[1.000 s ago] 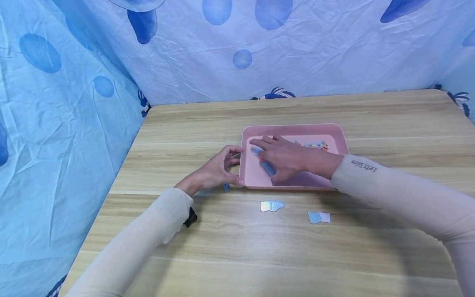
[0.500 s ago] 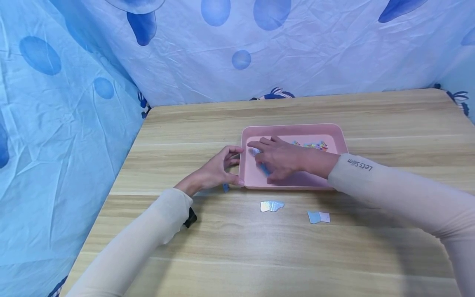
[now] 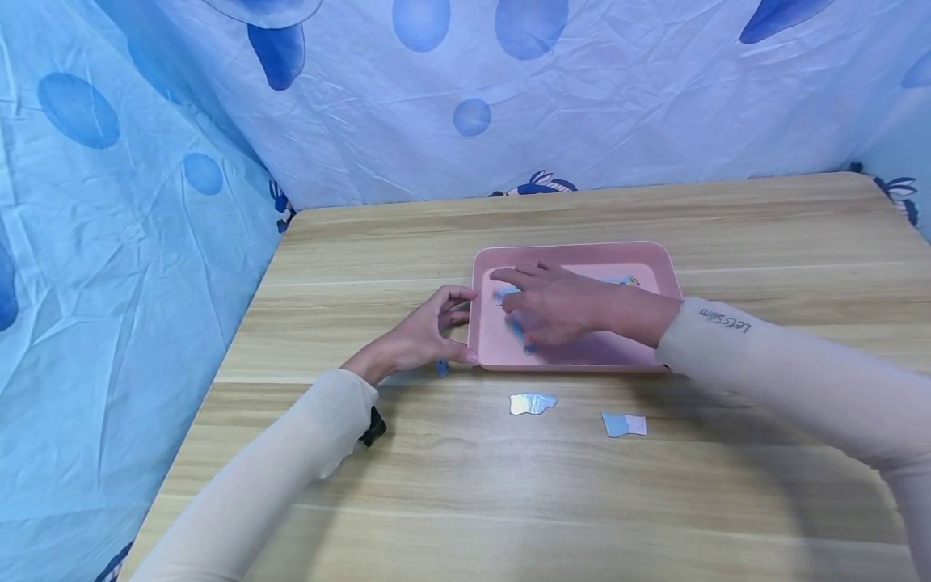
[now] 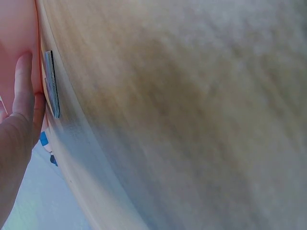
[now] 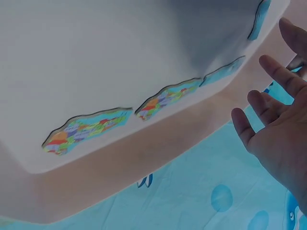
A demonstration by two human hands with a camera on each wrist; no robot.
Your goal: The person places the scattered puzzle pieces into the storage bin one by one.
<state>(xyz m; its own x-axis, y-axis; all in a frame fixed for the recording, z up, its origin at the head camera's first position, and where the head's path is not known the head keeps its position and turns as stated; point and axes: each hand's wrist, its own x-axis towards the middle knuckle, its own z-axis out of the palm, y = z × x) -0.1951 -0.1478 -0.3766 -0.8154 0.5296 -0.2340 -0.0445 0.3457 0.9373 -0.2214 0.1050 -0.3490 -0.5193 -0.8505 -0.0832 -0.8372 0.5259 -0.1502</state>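
Observation:
My left hand (image 3: 418, 331) rests at the left end of a pink tray (image 3: 578, 369), thumb near the front corner and fingertips at the outer wall. In the left wrist view a straight finger (image 4: 24, 86) lies along that wall. My right hand (image 3: 556, 303) is over the left half of the tray, fingers spread. Beneath and beside it are a pale blue jigsaw piece (image 3: 505, 293) and a narrow blue piece (image 3: 516, 327). The right wrist view shows loosely extended fingers (image 5: 280, 76) beside two colourful pieces (image 5: 91, 128), with blue ones (image 5: 223, 72) along the tray's edge.
On the wooden table (image 3: 436, 501), a shiny silvery-blue piece (image 3: 532, 403) and a blue-and-white piece (image 3: 624, 425) lie in front of the tray. A small dark blue piece (image 3: 442, 369) lies by the left thumb. A blue patterned cloth (image 3: 364, 129) hangs behind the table.
My right hand shifts slightly left, then back right and up, its thumb moving off the narrow blue piece's near end. That piece has moved a little left. My left hand stays at the tray.

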